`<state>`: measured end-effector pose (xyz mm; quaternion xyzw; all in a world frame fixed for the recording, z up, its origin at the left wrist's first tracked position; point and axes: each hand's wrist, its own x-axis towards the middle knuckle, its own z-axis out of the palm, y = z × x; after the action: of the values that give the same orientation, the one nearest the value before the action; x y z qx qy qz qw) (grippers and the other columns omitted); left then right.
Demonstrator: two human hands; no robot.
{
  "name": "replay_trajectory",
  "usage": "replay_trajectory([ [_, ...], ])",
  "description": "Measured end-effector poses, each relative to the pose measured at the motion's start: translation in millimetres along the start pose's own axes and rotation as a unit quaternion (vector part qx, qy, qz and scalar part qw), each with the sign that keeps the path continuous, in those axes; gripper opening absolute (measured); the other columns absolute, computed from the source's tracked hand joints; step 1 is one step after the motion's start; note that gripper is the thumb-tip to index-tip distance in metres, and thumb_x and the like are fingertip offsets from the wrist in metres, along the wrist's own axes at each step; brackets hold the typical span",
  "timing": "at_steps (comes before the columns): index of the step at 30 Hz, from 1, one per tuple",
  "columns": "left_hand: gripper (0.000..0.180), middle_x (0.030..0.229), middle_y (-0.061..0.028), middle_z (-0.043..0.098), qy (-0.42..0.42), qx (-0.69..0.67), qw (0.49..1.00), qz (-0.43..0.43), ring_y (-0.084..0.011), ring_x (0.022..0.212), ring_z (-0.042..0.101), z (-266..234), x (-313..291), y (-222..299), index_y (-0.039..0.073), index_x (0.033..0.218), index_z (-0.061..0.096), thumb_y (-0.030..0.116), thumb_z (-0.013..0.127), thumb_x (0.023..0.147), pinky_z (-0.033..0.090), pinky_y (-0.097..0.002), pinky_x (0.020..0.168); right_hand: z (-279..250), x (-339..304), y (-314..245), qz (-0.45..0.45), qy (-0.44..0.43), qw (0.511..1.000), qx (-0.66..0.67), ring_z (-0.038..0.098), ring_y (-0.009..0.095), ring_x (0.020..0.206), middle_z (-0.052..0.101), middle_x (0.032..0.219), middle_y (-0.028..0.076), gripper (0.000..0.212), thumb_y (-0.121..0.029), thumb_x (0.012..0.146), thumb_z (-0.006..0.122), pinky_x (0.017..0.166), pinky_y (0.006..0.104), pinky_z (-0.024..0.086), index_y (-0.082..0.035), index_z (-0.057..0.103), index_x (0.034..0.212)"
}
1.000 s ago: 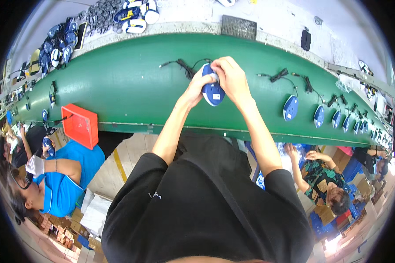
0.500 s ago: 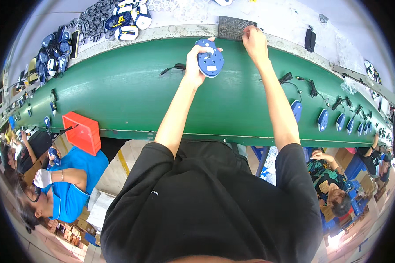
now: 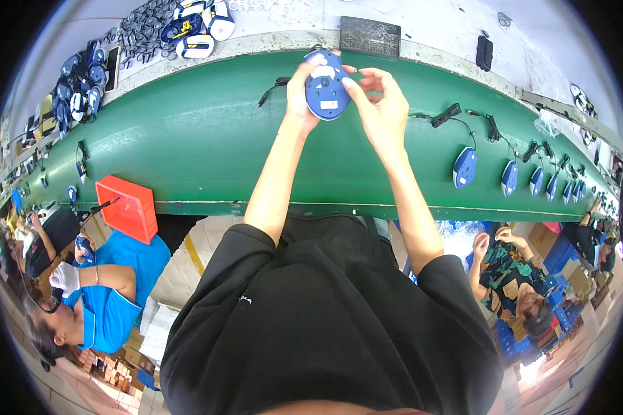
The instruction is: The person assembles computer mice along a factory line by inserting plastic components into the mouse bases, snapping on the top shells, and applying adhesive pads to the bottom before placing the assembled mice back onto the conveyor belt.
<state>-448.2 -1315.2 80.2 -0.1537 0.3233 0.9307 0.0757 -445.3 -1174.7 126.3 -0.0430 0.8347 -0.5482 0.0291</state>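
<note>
A blue computer mouse (image 3: 331,97) is held underside up above the green belt. Its base shows a white label, small holes and a pale patch near the upper end. My left hand (image 3: 302,93) is closed around its left side, thumb lying over the base. At the mouse's right edge, my right hand (image 3: 381,104) has its thumb and forefinger drawn close together. Anything between those fingertips is too small to make out. A dark flat tray (image 3: 370,37) with a finely dotted surface lies on the ledge beyond my hands.
Several corded blue mice (image 3: 465,167) lie along the green belt (image 3: 208,138) to the right. A red bin (image 3: 128,209) sits at its near left edge. Mouse shells (image 3: 195,46) and small dark parts (image 3: 142,33) crowd the far ledge. Co-workers sit on both sides.
My right hand has left the dark tray and come down and left to the mouse's right edge. The left hand still holds the mouse, shifted slightly. More of the nearest belt mouse now shows.
</note>
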Motion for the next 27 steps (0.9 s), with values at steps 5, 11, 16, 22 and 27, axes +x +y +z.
replay_trajectory([
  [5, 0.054, 0.114, -0.0144, 0.064, 0.094, 0.135, 0.986, -0.004, -0.0213, 0.101, 0.062, -5.5, -13.1, -16.2, 0.001, 0.123, 0.051, 0.048, 0.049, 0.096, 0.053, -0.0361, 0.087, 18.7, -31.9, 17.9, 0.134, -0.047, 0.984, 0.107, 0.063, 0.012, 0.079, 0.066, 0.101, 0.012, 0.058, -0.025, 0.086, 0.07, 0.072, 0.0273, 0.051, -0.002, 0.05, 0.135],
  [11, 0.076, 0.133, -0.0258, 0.047, 0.032, -0.126, 0.991, -0.016, -0.0414, 0.12, 0.05, 3.9, -73.8, -5.7, 0.006, 0.138, 0.034, 0.066, 0.035, 0.093, 0.043, -0.0536, 0.1, 12.5, -84.0, -13.8, -0.143, -0.045, 0.979, -0.138, 0.05, 0.035, 0.116, 0.051, 0.128, 0.018, 0.059, -0.024, 0.073, 0.08, 0.097, 0.0434, 0.044, -0.001, 0.057, 0.122],
  [16, 0.066, 0.138, -0.0264, 0.045, 0.016, -0.124, 0.992, 0.003, -0.0412, 0.128, 0.043, 4.2, -91.4, -27.0, 0.005, 0.139, 0.034, 0.056, 0.035, 0.097, 0.038, -0.0521, 0.106, 24.1, -98.4, -12.6, -0.093, -0.016, 0.99, -0.104, 0.052, 0.035, 0.111, 0.055, 0.122, 0.017, 0.064, -0.024, 0.072, 0.078, 0.094, 0.0436, 0.044, -0.004, 0.053, 0.127],
  [22, 0.05, 0.115, -0.0195, 0.061, 0.134, 0.059, 0.989, -0.021, -0.0342, 0.099, 0.063, -27.3, -122.7, -39.1, 0.003, 0.125, 0.049, 0.045, 0.041, 0.099, 0.053, -0.0472, 0.087, 21.8, -121.9, -2.1, -0.018, -0.097, 0.994, -0.041, 0.06, 0.035, 0.104, 0.064, 0.113, 0.019, 0.051, -0.028, 0.077, 0.071, 0.093, 0.0423, 0.046, -0.001, 0.061, 0.119],
  [27, 0.045, 0.11, -0.0178, 0.062, 0.139, 0.055, 0.985, -0.082, -0.032, 0.09, 0.066, -55.5, -153.8, -21.0, 0.004, 0.128, 0.048, 0.037, 0.043, 0.098, 0.057, -0.0444, 0.074, -110.7, -90.4, 108.4, 0.089, 0.211, 0.881, -0.414, 0.05, 0.04, 0.114, 0.056, 0.12, 0.024, 0.069, -0.044, 0.078, 0.069, 0.1, 0.0495, 0.038, -0.003, 0.05, 0.13],
])
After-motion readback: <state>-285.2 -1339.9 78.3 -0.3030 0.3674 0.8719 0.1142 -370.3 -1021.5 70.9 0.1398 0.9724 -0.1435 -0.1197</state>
